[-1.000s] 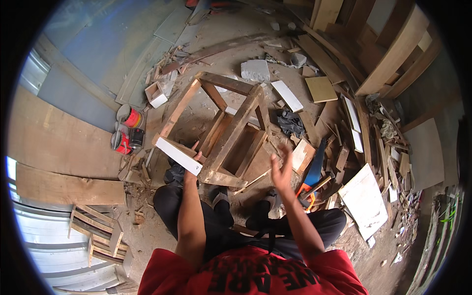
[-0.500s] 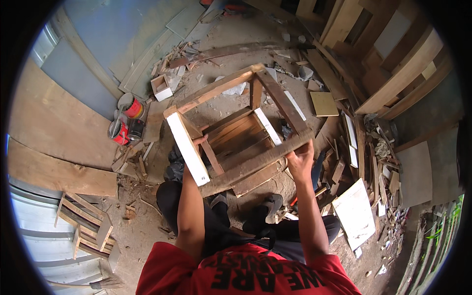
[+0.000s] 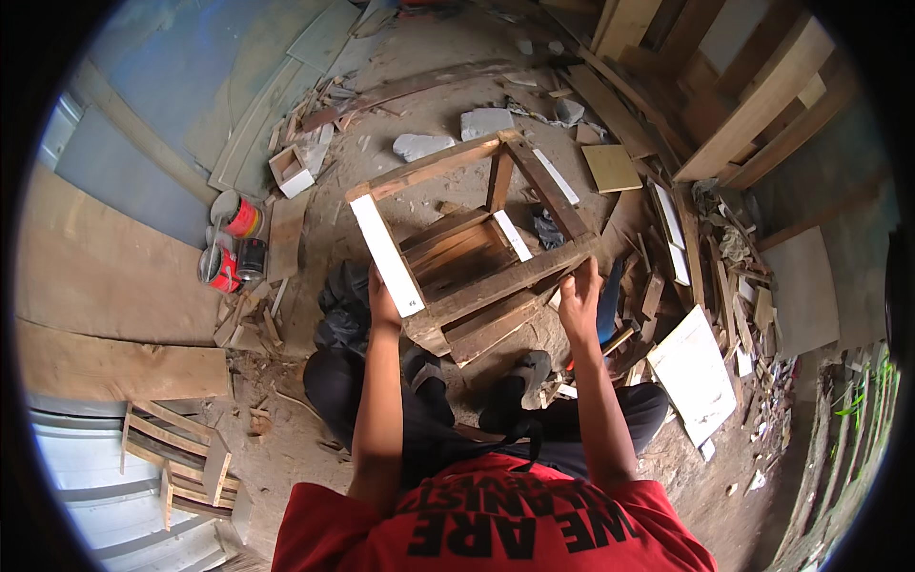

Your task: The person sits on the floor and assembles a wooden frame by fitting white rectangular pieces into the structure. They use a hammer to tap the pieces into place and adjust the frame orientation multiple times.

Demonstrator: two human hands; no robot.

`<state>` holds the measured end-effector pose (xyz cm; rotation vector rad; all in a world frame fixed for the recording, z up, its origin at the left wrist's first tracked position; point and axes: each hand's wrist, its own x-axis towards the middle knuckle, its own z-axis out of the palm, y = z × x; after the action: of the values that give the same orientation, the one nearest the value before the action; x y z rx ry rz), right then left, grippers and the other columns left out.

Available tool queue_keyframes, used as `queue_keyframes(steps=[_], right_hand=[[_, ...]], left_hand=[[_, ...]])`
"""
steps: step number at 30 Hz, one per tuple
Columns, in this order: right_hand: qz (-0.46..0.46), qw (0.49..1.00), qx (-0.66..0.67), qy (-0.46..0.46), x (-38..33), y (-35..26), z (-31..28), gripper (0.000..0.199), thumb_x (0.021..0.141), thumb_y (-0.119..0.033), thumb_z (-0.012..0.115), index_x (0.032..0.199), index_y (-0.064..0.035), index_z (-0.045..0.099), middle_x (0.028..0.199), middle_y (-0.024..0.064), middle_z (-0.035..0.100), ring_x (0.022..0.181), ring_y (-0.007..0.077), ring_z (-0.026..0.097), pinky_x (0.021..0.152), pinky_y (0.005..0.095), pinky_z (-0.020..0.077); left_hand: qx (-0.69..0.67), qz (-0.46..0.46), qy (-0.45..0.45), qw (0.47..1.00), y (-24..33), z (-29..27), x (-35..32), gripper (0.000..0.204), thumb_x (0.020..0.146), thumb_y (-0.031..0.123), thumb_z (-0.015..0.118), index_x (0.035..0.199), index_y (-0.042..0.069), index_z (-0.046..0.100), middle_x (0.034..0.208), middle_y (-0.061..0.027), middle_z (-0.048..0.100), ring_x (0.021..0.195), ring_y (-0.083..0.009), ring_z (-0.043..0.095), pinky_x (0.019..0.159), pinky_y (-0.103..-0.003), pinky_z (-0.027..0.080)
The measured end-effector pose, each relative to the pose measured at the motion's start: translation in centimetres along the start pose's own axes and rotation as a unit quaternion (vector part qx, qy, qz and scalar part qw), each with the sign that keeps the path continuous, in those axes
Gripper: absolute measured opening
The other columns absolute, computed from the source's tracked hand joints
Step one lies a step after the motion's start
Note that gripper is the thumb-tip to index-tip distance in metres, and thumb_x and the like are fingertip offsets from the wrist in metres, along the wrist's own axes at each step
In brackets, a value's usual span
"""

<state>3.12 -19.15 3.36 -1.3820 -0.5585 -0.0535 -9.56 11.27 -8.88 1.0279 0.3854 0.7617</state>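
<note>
Between my hands is a boxy wooden frame of brown bars, with white-painted faces on some of its pieces. Its left side carries a long white strip. My left hand grips that side from outside, its fingers partly hidden behind the white strip. At the near right corner, my right hand is closed on the frame, the thumb up against the bar. Through the open top I see brown boards lower down inside. Whether the frame's underside touches the ground is hidden.
Paint cans stand at the left beside a small white-sided wooden box. Wood scraps and a white board lie at the right, below stacked planks. Grey blocks lie beyond the frame. A black plastic bag is by my left knee.
The frame has come down and levelled somewhat. My left hand has shifted from inside the frame to the outside of its left side. My right hand stays near the right corner.
</note>
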Motion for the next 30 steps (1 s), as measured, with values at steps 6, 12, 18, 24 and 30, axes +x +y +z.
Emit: queue_keyframes(steps=[6, 12, 18, 24, 30], right_hand=[[0.099, 0.984, -0.08, 0.127, -8.6, 2.4, -3.4, 0.045, 0.107, -0.037, 0.042, 0.134, -0.0017, 0.045, 0.122, 0.013, 0.058, 0.113, 0.0233, 0.058, 0.1, 0.0396, 0.0442], [0.244, 0.949, 0.004, 0.199, -15.3, 2.2, -6.2, 0.038, 0.104, -0.026, 0.054, 0.131, -0.0017, 0.044, 0.118, 0.0131, 0.059, 0.102, 0.0208, 0.063, 0.083, 0.0329, 0.0518], [0.195, 0.908, 0.079, 0.363, -12.9, 3.2, -14.7, 0.027, 0.099, -0.02, 0.062, 0.116, 0.0002, 0.054, 0.101, 0.0104, 0.064, 0.085, 0.0161, 0.066, 0.073, 0.0279, 0.0544], [0.205, 0.73, 0.32, 0.568, -15.2, 11.4, -29.5, 0.037, 0.096, -0.025, 0.065, 0.118, 0.0017, 0.052, 0.103, 0.0189, 0.064, 0.092, 0.0283, 0.069, 0.081, 0.0363, 0.059], [0.316, 0.628, 0.197, 0.684, -15.1, 18.8, -36.4, 0.05, 0.089, -0.032, 0.068, 0.117, 0.0074, 0.055, 0.11, 0.0212, 0.06, 0.097, 0.0276, 0.061, 0.083, 0.0401, 0.0577]], left_hand=[[0.03, 0.021, 0.121, 0.992, 9.6, 4.9, -10.4, 0.049, 0.101, 0.034, 0.052, 0.138, 0.002, 0.046, 0.136, -0.0107, 0.052, 0.128, -0.0205, 0.046, 0.11, -0.037, 0.031], [0.362, 0.425, 0.003, 0.829, 17.1, 13.8, -16.0, 0.036, 0.093, 0.01, 0.051, 0.124, -0.006, 0.044, 0.132, -0.0265, 0.046, 0.124, -0.032, 0.046, 0.112, -0.044, 0.03], [0.321, 0.243, -0.308, 0.862, 13.2, 22.0, -16.6, 0.035, 0.091, 0.002, 0.052, 0.125, -0.006, 0.048, 0.128, -0.0211, 0.051, 0.122, -0.0308, 0.049, 0.108, -0.043, 0.034], [0.268, -0.012, -0.343, 0.9, 7.0, 24.6, -19.3, 0.029, 0.096, 0.005, 0.054, 0.122, -0.005, 0.051, 0.125, -0.0151, 0.056, 0.114, -0.0223, 0.054, 0.102, -0.038, 0.041], [0.316, -0.039, -0.34, 0.885, 6.5, 24.9, -22.5, 0.027, 0.096, 0.006, 0.055, 0.121, -0.005, 0.053, 0.125, -0.0152, 0.056, 0.111, -0.0216, 0.055, 0.098, -0.035, 0.043]])
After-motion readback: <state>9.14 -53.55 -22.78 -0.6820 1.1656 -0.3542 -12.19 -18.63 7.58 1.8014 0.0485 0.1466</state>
